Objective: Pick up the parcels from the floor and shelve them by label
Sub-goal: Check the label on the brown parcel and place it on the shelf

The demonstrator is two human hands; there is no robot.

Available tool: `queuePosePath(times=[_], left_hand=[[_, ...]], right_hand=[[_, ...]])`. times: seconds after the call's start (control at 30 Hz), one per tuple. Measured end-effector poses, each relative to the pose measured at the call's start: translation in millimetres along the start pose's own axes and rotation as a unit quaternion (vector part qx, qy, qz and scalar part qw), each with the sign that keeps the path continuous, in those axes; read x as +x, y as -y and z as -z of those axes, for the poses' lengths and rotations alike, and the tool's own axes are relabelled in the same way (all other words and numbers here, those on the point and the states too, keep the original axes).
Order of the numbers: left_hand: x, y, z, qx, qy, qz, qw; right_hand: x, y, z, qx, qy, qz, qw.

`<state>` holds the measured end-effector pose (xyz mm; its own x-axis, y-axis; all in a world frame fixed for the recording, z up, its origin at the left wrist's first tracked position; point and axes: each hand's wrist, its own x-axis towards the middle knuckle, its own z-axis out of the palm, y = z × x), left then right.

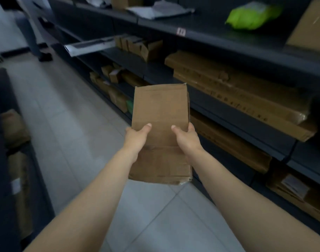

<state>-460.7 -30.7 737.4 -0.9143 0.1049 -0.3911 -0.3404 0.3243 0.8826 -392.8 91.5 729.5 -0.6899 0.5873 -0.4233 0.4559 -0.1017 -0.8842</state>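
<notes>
Two hands carried one cardboard parcel (160, 131) above the aisle floor (64, 124).
Left hand (136, 138) and right hand (187, 138) clasped its sides; no label showed, so finding one likely preceded shelving at two o'clock, on the shelving (228, 110).

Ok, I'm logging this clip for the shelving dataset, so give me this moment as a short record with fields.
held item: cardboard box, plain brown face up, no label visible
left hand: grips the box's left edge, thumb on top
right hand: grips the box's right edge, thumb on top
shelving: dark racks on the right
on shelves: long flat cartons, green bag
floor: pale tiles
</notes>
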Motion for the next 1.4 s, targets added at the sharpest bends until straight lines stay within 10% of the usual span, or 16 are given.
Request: queuePosePath(times=[0.37, 0.9, 1.23, 1.4], left_hand=[[-36.5, -89.2, 87.8, -0.09, -0.06, -0.046, 0.993], [-54.1, -84.5, 117.9, -0.102, -0.143, -0.098, 0.98], [-88.9, -103.9, 121.2, -0.131, 0.033, -0.086, 0.987], [-85.5, -100.8, 115.1, -0.142, -0.051, -0.089, 0.984]], right_hand=[[-80.1, 120.6, -6.3, 0.028, -0.027, 0.205, 0.978], [-77.4, 147.9, -16.5, 0.026, 0.103, 0.054, 0.993], [-104.5, 147.9, -26.5, -0.015, 0.235, 0.196, 0.952], [-112.6, 149.5, -31.7, -0.031, 0.23, 0.263, 0.937]])
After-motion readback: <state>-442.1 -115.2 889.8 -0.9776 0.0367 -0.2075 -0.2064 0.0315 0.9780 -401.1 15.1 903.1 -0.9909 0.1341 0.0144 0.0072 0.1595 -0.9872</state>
